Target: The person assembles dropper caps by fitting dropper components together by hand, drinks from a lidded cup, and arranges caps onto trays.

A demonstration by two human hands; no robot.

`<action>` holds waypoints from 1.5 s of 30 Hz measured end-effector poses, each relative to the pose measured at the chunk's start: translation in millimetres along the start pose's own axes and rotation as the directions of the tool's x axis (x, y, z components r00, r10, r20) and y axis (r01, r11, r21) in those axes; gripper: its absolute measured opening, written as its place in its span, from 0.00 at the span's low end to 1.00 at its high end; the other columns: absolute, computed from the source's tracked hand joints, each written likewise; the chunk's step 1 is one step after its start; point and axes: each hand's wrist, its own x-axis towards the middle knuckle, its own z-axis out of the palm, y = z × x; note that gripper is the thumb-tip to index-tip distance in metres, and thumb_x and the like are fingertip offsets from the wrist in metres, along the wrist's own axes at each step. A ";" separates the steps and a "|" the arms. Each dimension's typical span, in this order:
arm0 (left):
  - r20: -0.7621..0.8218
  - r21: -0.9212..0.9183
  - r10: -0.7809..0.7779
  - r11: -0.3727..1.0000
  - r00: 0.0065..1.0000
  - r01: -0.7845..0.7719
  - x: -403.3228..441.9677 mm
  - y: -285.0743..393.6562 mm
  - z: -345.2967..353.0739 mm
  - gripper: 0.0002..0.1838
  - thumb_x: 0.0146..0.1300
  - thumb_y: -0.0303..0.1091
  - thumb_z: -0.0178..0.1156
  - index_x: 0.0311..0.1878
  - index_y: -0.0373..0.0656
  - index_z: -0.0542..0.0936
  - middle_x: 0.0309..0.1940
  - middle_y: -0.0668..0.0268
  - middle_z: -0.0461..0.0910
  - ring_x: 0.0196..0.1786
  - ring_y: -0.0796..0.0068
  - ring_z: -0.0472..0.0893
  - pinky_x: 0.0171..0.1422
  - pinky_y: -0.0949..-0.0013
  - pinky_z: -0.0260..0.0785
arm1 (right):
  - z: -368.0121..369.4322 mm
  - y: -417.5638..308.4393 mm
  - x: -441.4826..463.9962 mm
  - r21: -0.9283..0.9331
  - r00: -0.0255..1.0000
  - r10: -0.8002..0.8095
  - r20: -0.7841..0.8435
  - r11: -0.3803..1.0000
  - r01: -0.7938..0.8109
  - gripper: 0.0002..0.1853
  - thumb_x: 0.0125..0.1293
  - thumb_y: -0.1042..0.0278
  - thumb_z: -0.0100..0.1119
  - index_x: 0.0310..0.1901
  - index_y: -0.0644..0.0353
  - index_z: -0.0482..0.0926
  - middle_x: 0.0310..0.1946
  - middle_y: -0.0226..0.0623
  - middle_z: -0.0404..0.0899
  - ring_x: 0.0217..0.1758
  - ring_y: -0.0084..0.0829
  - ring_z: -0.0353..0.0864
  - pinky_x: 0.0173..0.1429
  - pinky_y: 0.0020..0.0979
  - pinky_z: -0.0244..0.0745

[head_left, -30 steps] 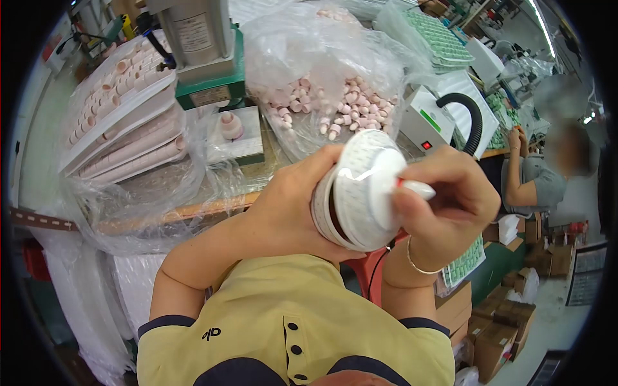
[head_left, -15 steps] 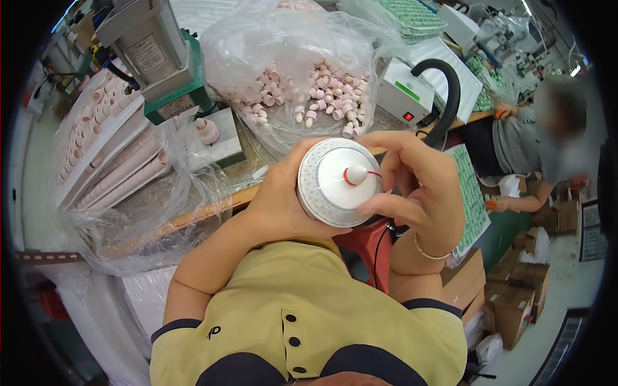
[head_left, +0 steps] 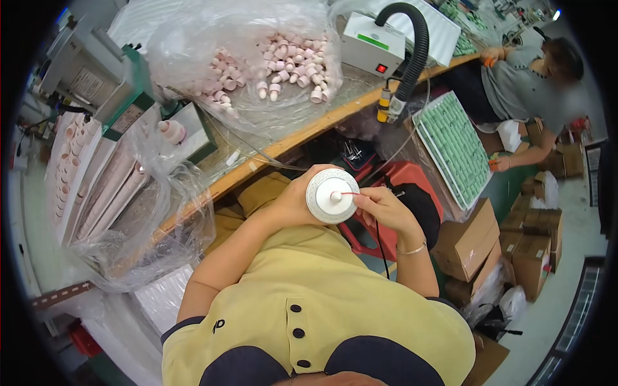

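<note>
In front of my chest, a round white lidded container [head_left: 320,209] with a patterned rim and a small white knob on top faces me. My left hand [head_left: 298,198] is wrapped round its left side and holds it. A thin red string [head_left: 349,193] runs from the base of the knob to the right. My right hand [head_left: 386,211] is closed, with thumb and fingertips pinching the string's end at the container's right edge. The container's underside is hidden.
On the wooden-edged bench [head_left: 315,125], pink-and-white pieces [head_left: 293,61] lie in clear plastic. A press [head_left: 96,77] stands left; a white box with a black hose [head_left: 421,45] stands right. Beyond a green-filled tray [head_left: 454,151], another person [head_left: 521,83] works. Cardboard boxes [head_left: 467,238] sit on the floor.
The container and both hands now appear lower and smaller, away from the bench edge. My right hand has shifted from over the lid to its right side, and the red string looks straighter.
</note>
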 end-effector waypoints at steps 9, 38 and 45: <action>-0.296 0.414 0.022 0.904 0.955 0.108 5.4 4.9 -47.3 0.29 0.50 0.27 0.72 0.58 0.39 0.76 0.54 0.57 0.78 0.59 0.61 0.77 0.63 0.64 0.71 | -15.2 130.5 60.8 0.200 0.944 0.234 -0.233 0.961 -0.189 0.24 0.69 0.44 0.57 0.26 0.58 0.75 0.19 0.27 0.72 0.17 0.18 0.70 0.20 0.22 0.66; -0.091 0.877 -0.195 0.448 0.977 0.171 37.5 -23.1 -99.8 0.23 0.63 0.48 0.51 0.63 0.65 0.75 0.62 0.69 0.74 0.62 0.72 0.75 0.64 0.67 0.66 | -46.0 297.5 507.6 0.403 0.345 0.348 -0.872 0.909 0.103 0.22 0.72 0.48 0.48 0.42 0.60 0.80 0.27 0.36 0.78 0.32 0.32 0.78 0.39 0.33 0.77; -0.127 0.877 -0.235 0.428 0.964 0.220 38.0 -24.0 -97.1 0.23 0.61 0.47 0.53 0.62 0.72 0.74 0.63 0.76 0.73 0.62 0.75 0.73 0.64 0.67 0.67 | -52.6 299.3 507.1 0.342 0.338 0.316 -0.887 0.939 0.019 0.21 0.72 0.48 0.48 0.42 0.60 0.81 0.28 0.38 0.78 0.34 0.34 0.78 0.41 0.35 0.77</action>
